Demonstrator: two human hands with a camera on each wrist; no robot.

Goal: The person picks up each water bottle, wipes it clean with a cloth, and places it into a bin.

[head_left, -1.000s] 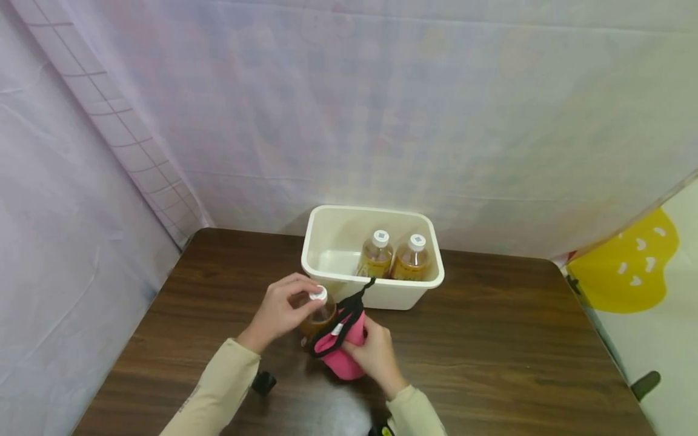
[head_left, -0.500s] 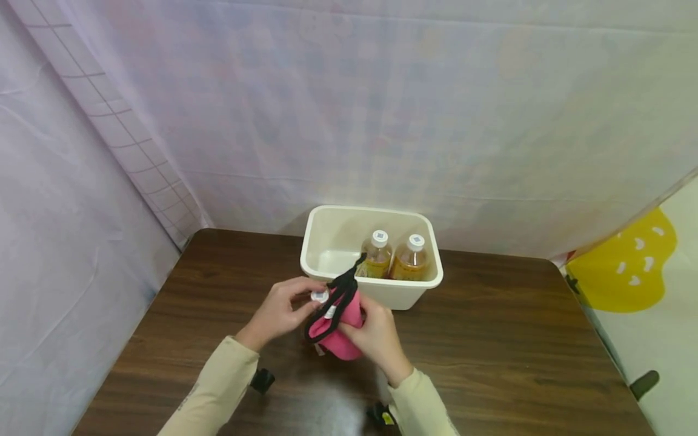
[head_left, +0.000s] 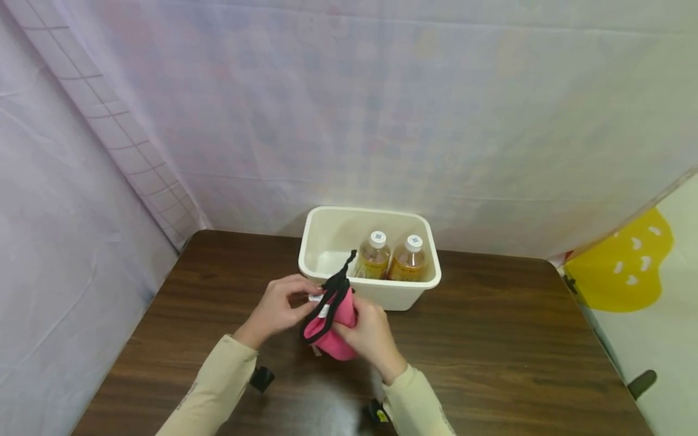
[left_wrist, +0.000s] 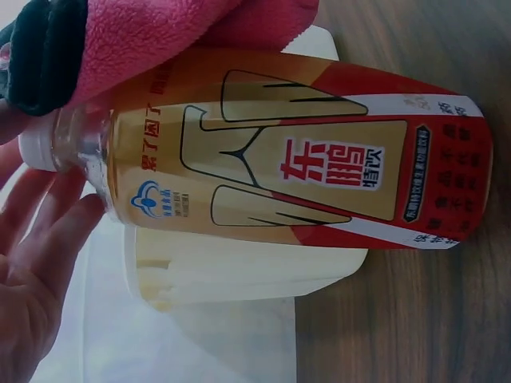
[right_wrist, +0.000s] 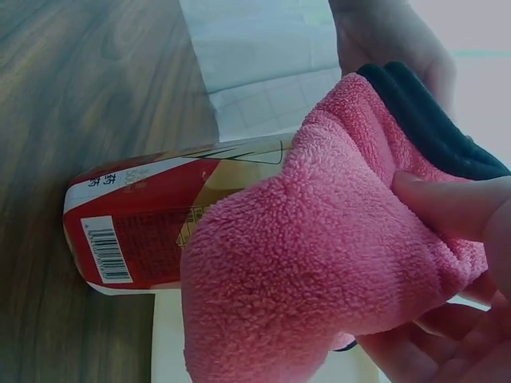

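My left hand point(head_left: 277, 307) pinches a drink bottle at its white cap and neck. In the left wrist view the bottle point(left_wrist: 319, 171) shows a gold and red label, its base close to the tabletop. A pink fleecy cloth point(head_left: 339, 346) with black edging and a black hanging loop is gripped by my right hand point(head_left: 372, 335), thumb on the near face. The cloth point(right_wrist: 271, 263) lies against the bottle's upper side and, in the head view, hides most of it. Only part of the cap shows there.
Behind the hands stands a white tub point(head_left: 389, 295) holding two capped bottles, a left one point(head_left: 373, 260) and a right one point(head_left: 409, 264). The brown wooden table point(head_left: 507, 339) ends at a curtain point(head_left: 382, 121) at the back.
My right hand has brought the cloth up and left, against the bottle, covering more of it. My left hand has stayed nearly in place at the cap.
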